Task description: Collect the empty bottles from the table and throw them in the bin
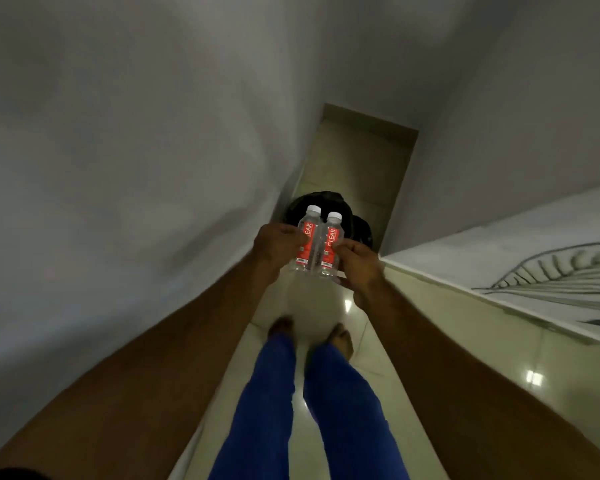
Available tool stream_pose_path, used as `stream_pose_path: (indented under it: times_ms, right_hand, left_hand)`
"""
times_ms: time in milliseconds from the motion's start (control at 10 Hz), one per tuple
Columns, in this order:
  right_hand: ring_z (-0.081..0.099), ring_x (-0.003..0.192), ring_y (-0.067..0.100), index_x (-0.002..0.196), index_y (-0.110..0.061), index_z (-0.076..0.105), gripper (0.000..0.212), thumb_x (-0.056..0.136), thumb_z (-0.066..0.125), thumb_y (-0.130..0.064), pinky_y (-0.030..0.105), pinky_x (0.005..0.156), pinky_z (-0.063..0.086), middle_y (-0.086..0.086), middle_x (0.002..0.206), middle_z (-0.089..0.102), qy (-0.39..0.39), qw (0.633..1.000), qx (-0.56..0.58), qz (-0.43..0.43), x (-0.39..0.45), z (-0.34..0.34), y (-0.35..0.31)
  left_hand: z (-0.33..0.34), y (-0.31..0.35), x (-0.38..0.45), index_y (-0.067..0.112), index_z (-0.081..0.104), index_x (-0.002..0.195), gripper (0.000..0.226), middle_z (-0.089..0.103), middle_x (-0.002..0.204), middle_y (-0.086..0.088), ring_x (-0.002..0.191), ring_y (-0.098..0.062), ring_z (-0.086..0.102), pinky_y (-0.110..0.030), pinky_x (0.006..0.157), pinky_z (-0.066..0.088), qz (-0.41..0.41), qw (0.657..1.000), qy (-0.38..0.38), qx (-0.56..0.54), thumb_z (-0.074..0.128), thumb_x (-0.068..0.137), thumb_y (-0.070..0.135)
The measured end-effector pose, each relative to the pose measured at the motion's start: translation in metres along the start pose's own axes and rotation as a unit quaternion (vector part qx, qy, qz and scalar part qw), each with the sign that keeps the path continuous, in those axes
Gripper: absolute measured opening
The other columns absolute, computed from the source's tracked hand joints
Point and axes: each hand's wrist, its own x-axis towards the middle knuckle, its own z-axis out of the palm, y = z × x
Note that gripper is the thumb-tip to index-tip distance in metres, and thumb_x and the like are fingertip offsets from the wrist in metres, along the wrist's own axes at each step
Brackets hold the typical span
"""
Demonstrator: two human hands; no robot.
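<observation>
Two small clear bottles with red labels and white caps are held upright side by side in front of me. My left hand (278, 245) grips the left bottle (305, 239), and my right hand (359, 263) grips the right bottle (330, 245). Just beyond and below them stands a round black bin (359, 228) on the floor, mostly hidden behind the bottles and hands. The bottles hang over the bin's near edge.
I stand in a narrow passage on glossy pale floor tiles (329, 303). A grey wall (125, 161) runs along the left. On the right is a low ledge or bed edge (465, 299) with a leaf-patterned cover (561, 271). My legs in blue trousers (312, 403) are below.
</observation>
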Motion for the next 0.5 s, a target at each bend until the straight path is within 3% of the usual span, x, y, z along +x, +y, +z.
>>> stream_pose_path:
  times_ms: [100,200,300,400,500]
  right_hand:
    - [0.068,0.085,0.022,0.106,-0.017,0.069,0.013,0.097,0.062,-0.023,0.036,0.075,0.056,0.012,0.108,0.073,0.021,0.999,-0.021,0.039,0.094,0.013,0.018]
    - [0.071,0.084,0.024,0.111,-0.011,0.07,0.026,0.095,0.064,-0.032,0.038,0.072,0.061,0.011,0.108,0.074,0.009,0.997,-0.032,0.066,0.188,0.025,0.044]
    - [0.072,0.096,0.034,0.113,-0.009,0.07,0.04,0.093,0.062,-0.042,0.051,0.086,0.06,0.015,0.112,0.074,-0.001,0.994,-0.086,0.071,0.243,0.034,0.06]
    - [0.07,0.1,0.033,0.117,-0.009,0.068,0.042,0.098,0.053,-0.043,0.049,0.088,0.059,0.014,0.114,0.073,0.006,0.995,-0.078,0.067,0.271,0.036,0.069]
    - [0.067,0.093,0.027,0.126,-0.01,0.063,0.033,0.104,0.046,-0.029,0.039,0.079,0.057,0.012,0.121,0.07,0.037,0.994,0.026,0.098,0.254,0.034,0.066]
  left_hand:
    - [0.027,-0.015,0.093,-0.002,0.071,0.108,0.025,0.072,0.113,-0.021,0.101,-0.036,0.07,-0.04,0.087,0.057,-0.019,0.998,-0.005,0.051,0.069,0.09,0.015]
    - [0.055,-0.036,0.179,-0.004,0.069,0.108,0.034,0.07,0.114,-0.023,0.104,-0.035,0.067,-0.035,0.085,0.052,-0.025,0.993,-0.025,0.111,0.061,0.097,0.027]
    - [0.069,-0.05,0.229,-0.005,0.066,0.118,0.039,0.069,0.119,-0.022,0.115,-0.037,0.064,-0.029,0.078,0.044,-0.036,0.991,-0.044,0.125,0.054,0.101,0.028]
    - [0.079,-0.071,0.254,-0.004,0.07,0.108,0.063,0.07,0.113,-0.026,0.108,-0.04,0.065,-0.034,0.086,0.05,0.058,0.962,0.021,0.265,0.048,0.098,0.054]
    - [0.079,-0.08,0.239,-0.006,0.066,0.113,0.046,0.067,0.117,-0.027,0.111,-0.041,0.062,-0.037,0.088,0.047,0.136,0.948,0.031,0.286,0.049,0.102,0.035]
